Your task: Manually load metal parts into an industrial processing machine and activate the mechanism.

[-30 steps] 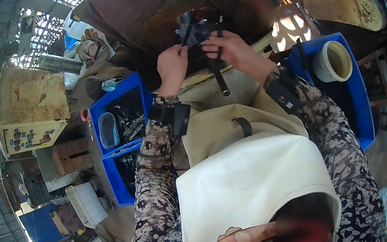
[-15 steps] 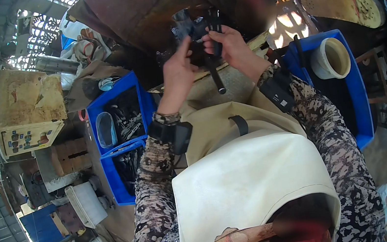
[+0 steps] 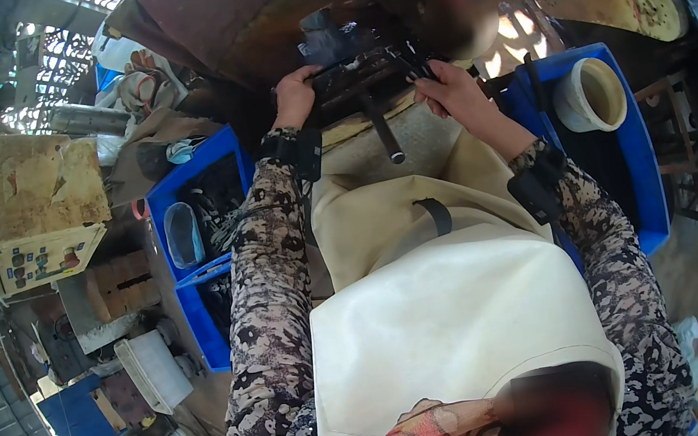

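Note:
My left hand [image 3: 294, 101] is at the left side of the dark work spot, its fingers closed at the end of something thin and dark that I cannot make out. On the other side, my right hand [image 3: 459, 97] is closed on dark slender metal pieces [image 3: 407, 60], which stick out up and to the left of its fingers. Between the hands a dark round bar [image 3: 382, 128] with a shiny end points back toward me. Just beyond it is a dark, wet-looking machine part [image 3: 329, 41] under a reddish-brown cover [image 3: 266, 7].
Blue bins [image 3: 233, 145] with dark metal parts stand at my left. Another blue bin [image 3: 648, 176], holding a whitish bucket [image 3: 590, 95], is at my right. A pale apron [image 3: 445, 329] covers my lap. A worn carton [image 3: 37, 186] sits far left.
My hands have moved apart, the left one to the left and the right one to the right and slightly down. Dark slender pieces now show more clearly at my right fingers.

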The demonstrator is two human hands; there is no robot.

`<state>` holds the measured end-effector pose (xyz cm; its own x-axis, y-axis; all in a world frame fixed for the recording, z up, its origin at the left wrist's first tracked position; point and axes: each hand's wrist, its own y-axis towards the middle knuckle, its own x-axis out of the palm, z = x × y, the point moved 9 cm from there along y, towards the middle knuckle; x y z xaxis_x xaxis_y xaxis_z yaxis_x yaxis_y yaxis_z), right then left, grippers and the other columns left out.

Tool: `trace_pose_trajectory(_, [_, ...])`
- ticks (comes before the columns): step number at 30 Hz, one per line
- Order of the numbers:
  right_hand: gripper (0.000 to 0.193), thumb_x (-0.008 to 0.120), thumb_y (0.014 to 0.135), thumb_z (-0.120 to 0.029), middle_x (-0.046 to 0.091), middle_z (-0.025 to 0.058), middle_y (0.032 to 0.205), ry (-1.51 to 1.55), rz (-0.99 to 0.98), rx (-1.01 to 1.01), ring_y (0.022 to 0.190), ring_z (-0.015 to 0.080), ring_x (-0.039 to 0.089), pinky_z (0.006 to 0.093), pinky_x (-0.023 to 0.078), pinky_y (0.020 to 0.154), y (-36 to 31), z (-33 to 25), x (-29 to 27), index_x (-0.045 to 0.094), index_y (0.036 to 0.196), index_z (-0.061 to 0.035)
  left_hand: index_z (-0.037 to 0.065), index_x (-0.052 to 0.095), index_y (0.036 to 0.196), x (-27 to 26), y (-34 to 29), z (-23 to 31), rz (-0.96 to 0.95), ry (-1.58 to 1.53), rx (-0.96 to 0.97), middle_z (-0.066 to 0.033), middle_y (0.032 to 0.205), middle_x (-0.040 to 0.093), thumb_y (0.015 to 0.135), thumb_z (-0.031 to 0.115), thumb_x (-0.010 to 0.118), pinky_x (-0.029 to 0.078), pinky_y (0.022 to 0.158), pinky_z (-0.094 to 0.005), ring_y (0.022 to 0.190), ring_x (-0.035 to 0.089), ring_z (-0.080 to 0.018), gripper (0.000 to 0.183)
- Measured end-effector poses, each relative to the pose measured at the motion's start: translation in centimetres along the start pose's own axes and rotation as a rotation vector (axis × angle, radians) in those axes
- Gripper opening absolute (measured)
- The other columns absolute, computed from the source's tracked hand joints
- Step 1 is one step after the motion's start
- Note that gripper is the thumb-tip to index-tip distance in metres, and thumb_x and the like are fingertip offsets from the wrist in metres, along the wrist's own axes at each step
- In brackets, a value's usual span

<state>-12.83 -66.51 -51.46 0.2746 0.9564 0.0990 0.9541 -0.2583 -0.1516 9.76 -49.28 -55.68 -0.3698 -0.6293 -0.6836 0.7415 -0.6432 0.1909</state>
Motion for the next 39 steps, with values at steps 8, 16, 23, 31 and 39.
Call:
trace_pose_trajectory(8, [0.013,0.059,0.091,-0.016,0.058,0.0008,0.072,-0.231,0.151,0.064,0.057,0.0073,0.053,0.0224,0.042,0.05,-3.1,1.7,-2.5,0.058,0.094,-0.0033,0.007,0.067,0.111,0.6,0.1,1.7,-0.187,0.2,0.26,-0.0185,0.108,0.065,0.073,-0.007,0.051,0.049,0.09,-0.0376,0.103,0.062,-0.0336,0.043])
trace_pose_trajectory(16, [0.023,0.065,0.083,-0.017,0.056,0.017,0.083,-0.347,0.29,-0.053,0.074,0.0251,0.059,0.0375,0.044,0.064,-4.0,0.6,-4.3,0.059,0.09,0.0041,0.007,0.066,0.113,1.2,0.5,1.6,-0.239,0.292,0.296,-0.0191,0.111,0.064,0.074,-0.006,0.051,0.048,0.092,-0.0374,0.106,0.061,-0.0343,0.044])
trace_pose_trajectory(23, [0.019,0.066,0.084,-0.013,0.064,0.0,0.085,-0.203,0.502,-0.033,0.072,0.0088,0.054,0.0254,0.043,0.065,-5.2,1.4,-11.3,0.067,0.098,0.0001,0.013,0.067,0.11,-1.0,-1.0,4.8,-0.212,0.396,0.262,-0.0143,0.102,0.064,0.078,-0.003,0.05,0.05,0.083,-0.0416,0.098,0.061,-0.035,0.04])
trace_pose_trajectory(31, [0.022,0.071,0.08,-0.01,0.067,-0.0006,0.086,-0.111,0.82,0.13,0.073,0.0082,0.058,0.0233,0.044,0.069,-7.5,7.2,-27.2,0.069,0.099,-0.0019,0.01,0.058,0.121,-1.4,-3.8,7.1,-0.1,0.534,0.194,-0.0154,0.105,0.059,0.081,0.002,0.057,0.047,0.083,-0.0439,0.102,0.056,-0.0362,0.041])
trace_pose_trajectory(39, [0.034,0.075,0.073,-0.025,0.069,0.0101,0.081,-0.506,0.771,0.031,0.071,0.0191,0.064,0.0308,0.047,0.067,-5.2,9.0,-26.8,0.068,0.092,0.0015,0.01,0.056,0.127,-4.5,-8.2,5.0,0.189,0.375,-0.016,-0.016,0.116,0.059,0.081,0.003,0.06,0.048,0.087,-0.0375,0.104,0.059,-0.033,0.046])
